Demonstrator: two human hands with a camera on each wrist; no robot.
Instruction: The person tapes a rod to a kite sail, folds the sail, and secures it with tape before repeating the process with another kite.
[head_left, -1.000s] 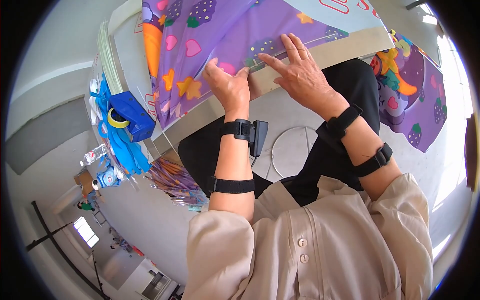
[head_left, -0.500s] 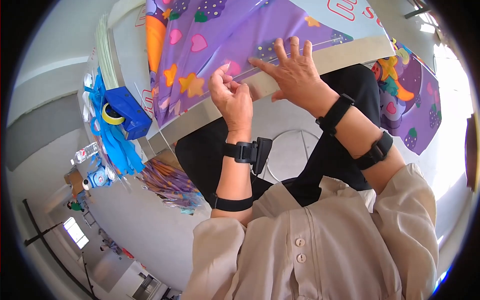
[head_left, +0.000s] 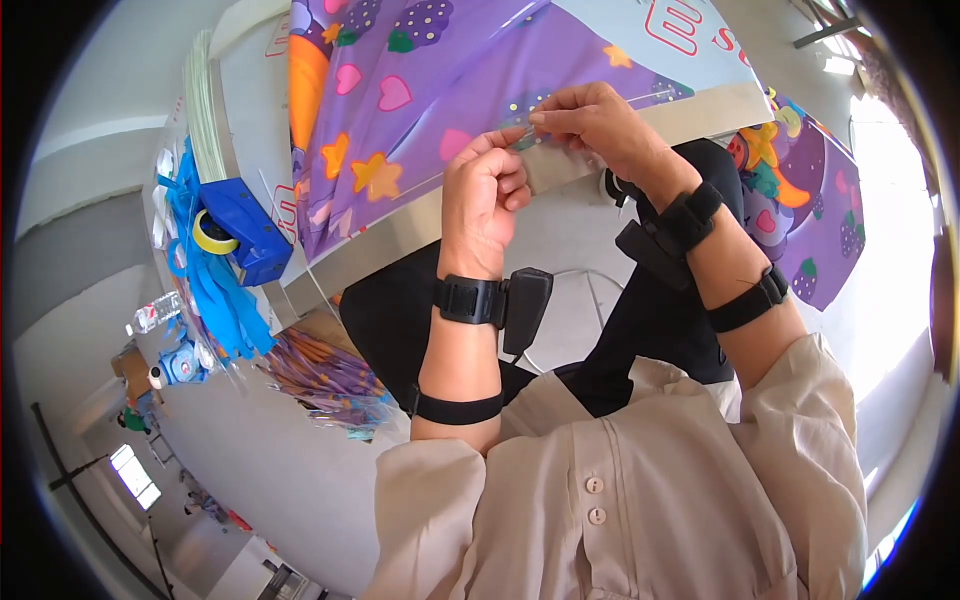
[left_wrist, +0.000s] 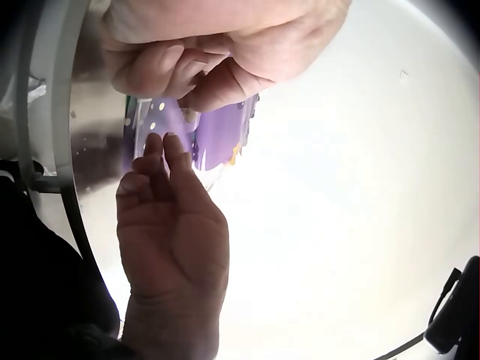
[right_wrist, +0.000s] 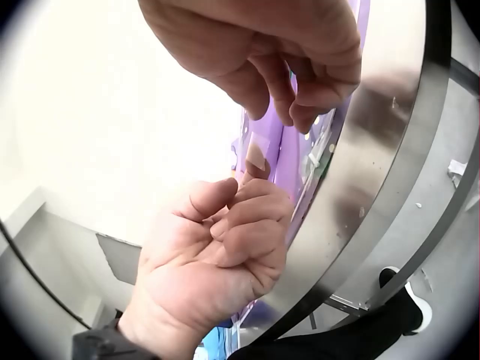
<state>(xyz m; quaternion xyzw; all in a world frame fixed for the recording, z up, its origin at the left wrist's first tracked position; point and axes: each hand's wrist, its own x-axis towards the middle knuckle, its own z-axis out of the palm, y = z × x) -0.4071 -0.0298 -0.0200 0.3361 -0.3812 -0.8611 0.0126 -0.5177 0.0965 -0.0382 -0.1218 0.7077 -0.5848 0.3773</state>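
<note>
My left hand has its middle, ring and little fingers curled in. At its index fingertip it holds a small piece of clear tape. My right hand reaches in from the right, its thumb and fingertips brought close to that tape. Its fingers look fairly straight in the left wrist view. Beneath both hands lies a purple plastic sheet printed with stars, hearts and strawberries. A thin pale rod runs along its near edge, with a small white cross-shaped piece on it in the right wrist view.
The worktable has a metal edge along my lap. At left stand a blue tape dispenser, a bundle of thin pale rods and blue strips. Another printed sheet hangs at right. More printed sheets lie lower left.
My right hand, spread over the sheet before, has drawn its fingers together and moved left to the left fingertips. My left hand has lifted off the sheet's edge and turned, its fingers curling in.
</note>
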